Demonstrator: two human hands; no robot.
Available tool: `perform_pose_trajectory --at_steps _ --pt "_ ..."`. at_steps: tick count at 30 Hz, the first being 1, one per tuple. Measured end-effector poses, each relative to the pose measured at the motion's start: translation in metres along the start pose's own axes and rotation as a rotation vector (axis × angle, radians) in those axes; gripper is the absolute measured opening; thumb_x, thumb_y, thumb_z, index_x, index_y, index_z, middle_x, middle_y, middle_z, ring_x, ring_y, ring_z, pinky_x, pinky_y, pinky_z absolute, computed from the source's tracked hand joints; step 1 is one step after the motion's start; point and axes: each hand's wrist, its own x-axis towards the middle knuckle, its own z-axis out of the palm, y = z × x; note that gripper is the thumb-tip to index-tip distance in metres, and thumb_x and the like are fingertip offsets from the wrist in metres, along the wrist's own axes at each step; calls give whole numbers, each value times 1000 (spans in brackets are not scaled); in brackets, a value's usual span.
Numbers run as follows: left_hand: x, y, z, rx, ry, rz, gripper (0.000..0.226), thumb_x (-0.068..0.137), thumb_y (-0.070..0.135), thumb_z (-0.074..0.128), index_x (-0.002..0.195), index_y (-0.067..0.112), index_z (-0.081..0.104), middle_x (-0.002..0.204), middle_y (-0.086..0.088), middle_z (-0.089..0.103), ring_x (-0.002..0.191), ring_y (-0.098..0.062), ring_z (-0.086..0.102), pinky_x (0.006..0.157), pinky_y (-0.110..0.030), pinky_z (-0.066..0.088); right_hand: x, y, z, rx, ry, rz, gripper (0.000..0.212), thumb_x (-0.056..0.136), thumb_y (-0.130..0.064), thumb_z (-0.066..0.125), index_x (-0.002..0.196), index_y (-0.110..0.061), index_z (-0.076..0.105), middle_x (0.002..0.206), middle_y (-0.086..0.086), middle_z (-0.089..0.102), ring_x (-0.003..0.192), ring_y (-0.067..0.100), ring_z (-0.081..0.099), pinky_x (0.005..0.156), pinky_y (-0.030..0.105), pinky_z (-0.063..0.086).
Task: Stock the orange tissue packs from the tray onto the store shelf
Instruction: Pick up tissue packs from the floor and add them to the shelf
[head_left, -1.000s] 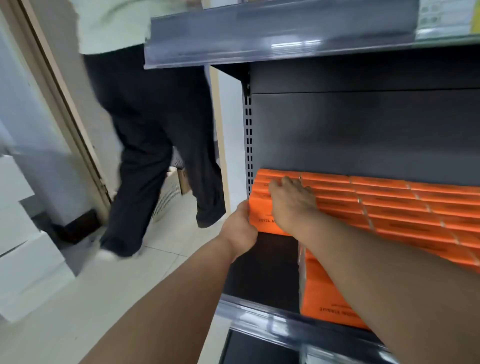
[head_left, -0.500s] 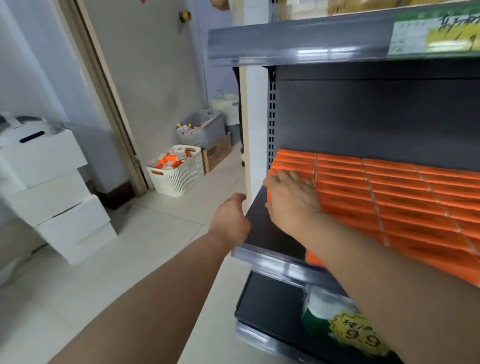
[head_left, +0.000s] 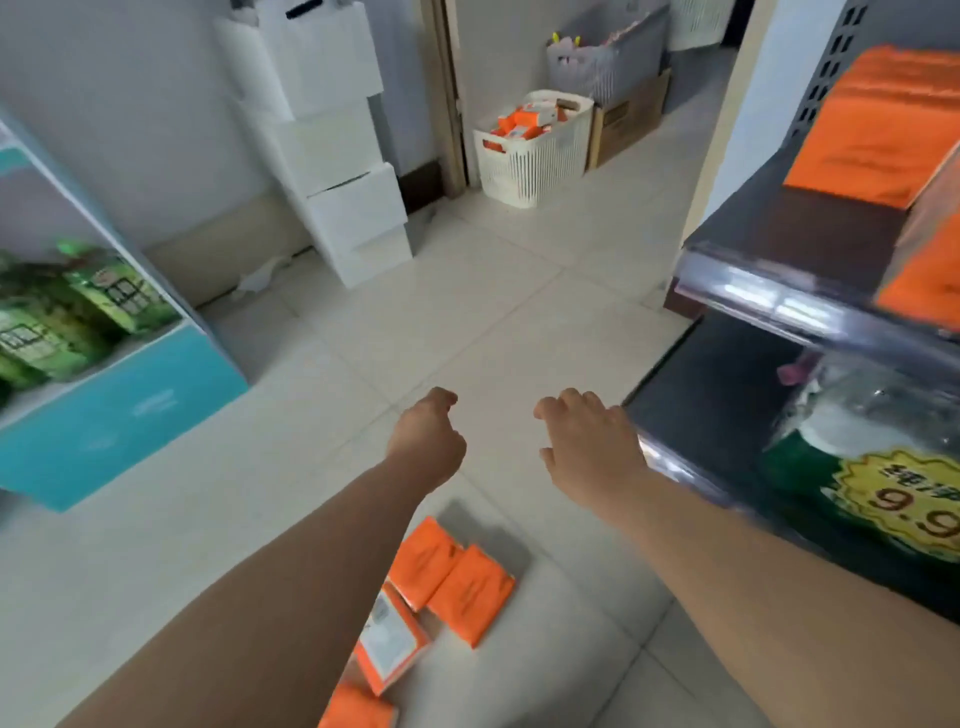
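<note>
Changed since the earlier frame: both hands have left the store shelf and now hang over the floor tiles, with the view swung down and away from the racking.

- Left hand: fingers loosely curled, holding nothing.
- Right hand: fingers relaxed and drooping, holding nothing. It sits just left of the lower shelf's front edge.
- Stocked packs: up and to the right of the right hand, laid flat in tight rows, probably to fill the shelf evenly.
- Loose orange tissue packs: below and between the two forearms, lying scattered, so likely the next supply to be picked up.
- Grey surface under them: possibly the tray, but its rim cannot be made out.
- White basket: far beyond the hands, its orange contents too small to identify.

Hidden or cut off: the left forearm covers some of the loose packs, the frame's bottom edge crops another, and motion blur makes all the print unreadable.
</note>
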Motion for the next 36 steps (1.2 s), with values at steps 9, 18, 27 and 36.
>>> perform_pose_trajectory --at_steps 9,18,27,36 --pt "-24 -145 96 -21 -102 -360 56 83 2 46 136 21 44 127 -3 58 111 -22 57 80 -30 48 -41 -51 137 10 -335 -10 32 95 -23 49 127 -21 43 122 2 46 116 22 45 86 34 38" --pt "-14 -187 171 65 -92 -380 55 83 0 44 133 24 48 132 -1 50 126 -22 41 96 -39 45 -55 -73 245 59 -420 -256 61 38 -19 83 97 -29 68 110 0 65 88 20 66 60 34 52" --pt "-10 -176 182 86 -113 -286 52 85 1 49 133 20 48 135 -2 48 126 -24 39 98 -38 42 -70 -49 257 23 -209 -75 42 47 -20 85 83 -28 66 84 -1 56 75 23 59 58 34 46" --pt "-20 -185 180 76 -81 -305 52 85 -2 47 133 16 47 136 -4 47 128 -24 37 97 -40 43 -46 -50 252 115 -428 40 59 67 -44 78 114 -25 48 118 -5 48 117 18 42 88 32 31"
